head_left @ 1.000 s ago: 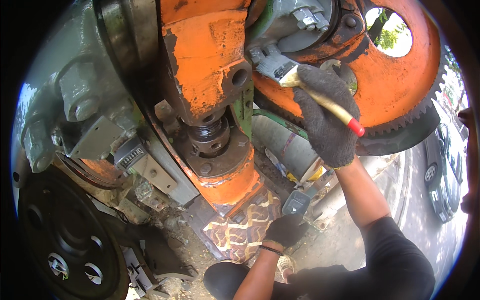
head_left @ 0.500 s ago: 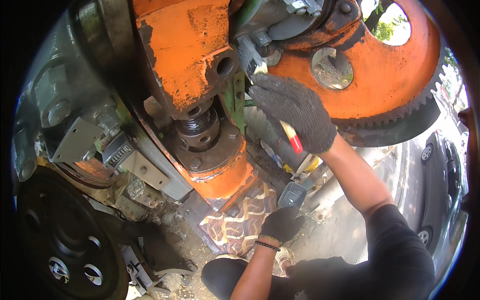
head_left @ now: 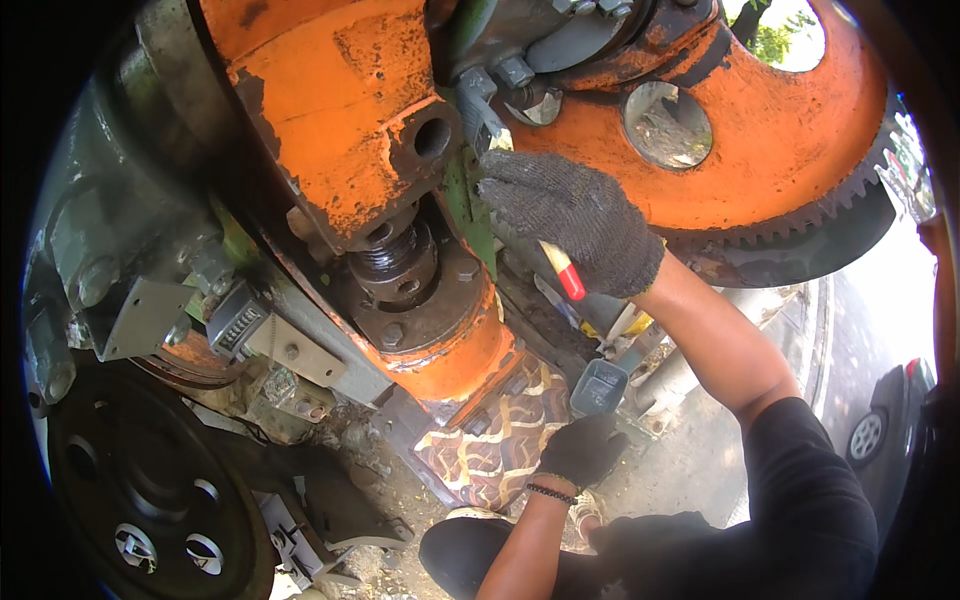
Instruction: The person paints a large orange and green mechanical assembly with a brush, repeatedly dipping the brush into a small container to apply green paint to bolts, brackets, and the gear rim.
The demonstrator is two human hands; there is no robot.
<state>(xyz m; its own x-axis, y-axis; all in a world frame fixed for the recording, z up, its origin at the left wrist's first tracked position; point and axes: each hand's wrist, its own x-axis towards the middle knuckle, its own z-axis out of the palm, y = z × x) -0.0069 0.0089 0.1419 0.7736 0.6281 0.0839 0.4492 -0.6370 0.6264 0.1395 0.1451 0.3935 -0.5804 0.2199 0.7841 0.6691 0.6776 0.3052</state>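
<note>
My right hand (head_left: 575, 220), in a dark knit glove, is closed around a paintbrush (head_left: 560, 268). The brush has a pale wooden handle with a red end. Its grey-coated bristles point up against the grey-painted machine part (head_left: 478, 95) beside the orange block (head_left: 345, 110). Lower down, my left hand (head_left: 582, 452), gloved too, is closed at the near side of a small grey plastic tub (head_left: 600, 388) with grey paint in it. My left fingers are partly hidden, but the tub appears held by them.
A large orange gear wheel (head_left: 760, 150) with teeth fills the upper right. Below the block stands a greasy screw (head_left: 392, 255) in an orange base. A patterned cloth (head_left: 490, 435) lies beneath it. At lower left is a black wheel (head_left: 150, 480); a car (head_left: 885, 430) stands at right.
My view has shifted slightly. The right hand and brush have moved a little left and down along the grey part. The left hand and tub have moved slightly right together.
</note>
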